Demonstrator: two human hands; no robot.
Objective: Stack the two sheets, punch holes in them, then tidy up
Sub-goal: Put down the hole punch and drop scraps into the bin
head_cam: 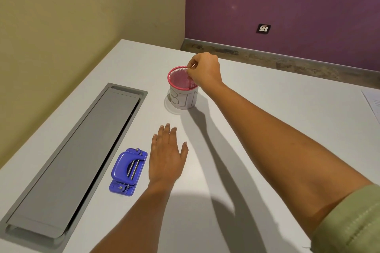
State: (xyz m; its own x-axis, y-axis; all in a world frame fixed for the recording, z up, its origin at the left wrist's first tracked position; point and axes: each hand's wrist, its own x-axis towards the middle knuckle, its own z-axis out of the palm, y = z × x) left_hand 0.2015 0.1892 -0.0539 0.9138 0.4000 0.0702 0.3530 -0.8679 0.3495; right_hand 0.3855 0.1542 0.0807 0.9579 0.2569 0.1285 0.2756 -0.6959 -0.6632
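The left hand (167, 157) is laid flat on the white table (277, 96), palm down, with the fingers straight and slightly spread; nothing is held by it. Just to its left, a blue hole punch (128, 171) is seen lying on the table, apart from the hand. Further left, a long grey cable-tray cover (72, 156) is set into the tabletop.

The right hand (205, 71) is held over the far right rim of a pink mesh cup marked "BIN" (183, 99), with fingertips and thumb drawn together in a pinch. Whether anything is pinched cannot be told. A green sleeve (349, 224) is seen on the right arm.

The printed sheets (373, 103) are found at the right edge of the table, only partly in view.
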